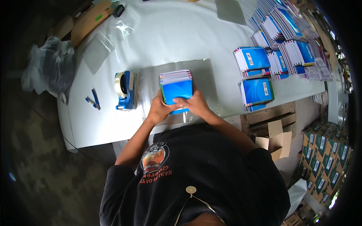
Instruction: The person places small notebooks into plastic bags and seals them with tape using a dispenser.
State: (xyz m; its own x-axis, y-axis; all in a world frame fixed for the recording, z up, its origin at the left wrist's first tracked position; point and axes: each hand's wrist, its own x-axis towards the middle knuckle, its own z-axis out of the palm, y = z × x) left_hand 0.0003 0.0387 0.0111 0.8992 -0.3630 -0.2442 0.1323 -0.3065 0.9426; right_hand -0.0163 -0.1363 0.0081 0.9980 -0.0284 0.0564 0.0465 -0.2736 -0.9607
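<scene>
A stack of spiral notebooks (177, 90) with a blue cover on top is held between my two hands above the near middle of the table. My left hand (160, 109) wraps the stack's left side, its thumb over the near part of the cover. On the right side my right hand (196, 102) grips the same stack, thumb also on the cover. Beneath lies a clear plastic sheet or bag (205, 81), flat on the white tabletop. Left of it stands a blue tape dispenser (126, 92) with a roll of tape.
Blue-handled pliers (94, 100) lie at the table's left. Several piles of blue notebooks (256, 90) fill the right side. Clear plastic (51, 67) hangs off the far left edge near a cardboard box (88, 24). An open carton (277, 141) and stacked boxes (324, 162) stand at lower right.
</scene>
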